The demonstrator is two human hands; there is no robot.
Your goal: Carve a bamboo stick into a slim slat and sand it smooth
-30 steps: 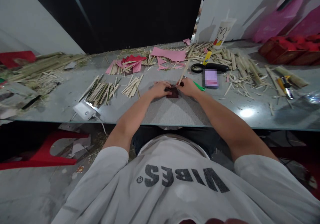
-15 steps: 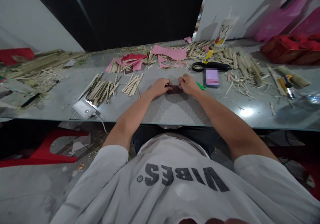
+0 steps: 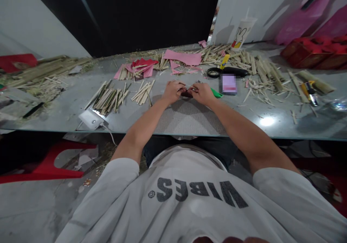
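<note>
A small dark brown piece (image 3: 187, 94) is held between my two hands over the grey mat (image 3: 191, 118). My left hand (image 3: 173, 90) has its fingers closed on the left end of the piece. From the other side, the fingers of my right hand (image 3: 201, 92) pinch its right end. My fingertips nearly meet and hide part of it. Just right of my right hand lies a green object (image 3: 216, 93). Cut bamboo strips (image 3: 142, 92) lie in a small pile left of my left hand.
Behind are pink paper (image 3: 184, 58), black scissors (image 3: 214, 72), a yellow tool (image 3: 225, 60) and a rabbit cup (image 3: 242, 33). A larger strip pile (image 3: 111, 97) and a white power adapter (image 3: 91, 119) sit left. Bamboo pieces, shavings and red boxes (image 3: 309, 53) are at right.
My right hand has moved slightly left and turned, so its fingers are closer to my left hand. Less of the brown piece shows between them.
</note>
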